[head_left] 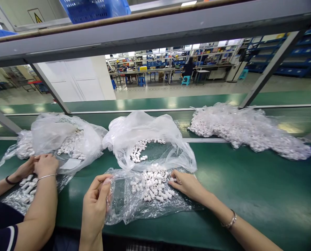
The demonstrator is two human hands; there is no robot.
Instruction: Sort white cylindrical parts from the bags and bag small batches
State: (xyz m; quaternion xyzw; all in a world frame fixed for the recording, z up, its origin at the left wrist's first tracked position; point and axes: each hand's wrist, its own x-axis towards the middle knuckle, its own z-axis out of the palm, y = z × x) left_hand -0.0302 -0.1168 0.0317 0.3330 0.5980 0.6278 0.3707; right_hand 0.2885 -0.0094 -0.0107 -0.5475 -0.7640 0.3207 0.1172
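1. Green bench (pixel 231 174), spanning the view.
2. Cloudy plastic bag (pixel 155 123) with white fittings inside, just behind the clear bag.
3. Clear plastic bag (pixel 142 212) flat on the bench, a pile of white fittings (pixel 155 184) on it.
4. Left hand (pixel 95 200), pinching the clear bag's left edge.
5. Right hand (pixel 189 184), fingertips closed on one fitting (pixel 173 180) at the pile's right.

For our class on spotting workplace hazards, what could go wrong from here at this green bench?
The left hand grips the clear plastic bag; a tug might scatter the loose white fittings.
The right hand, at the pile's edge, might nudge some astray.
The open bag behind holds similar fittings, so the two lots could mix.
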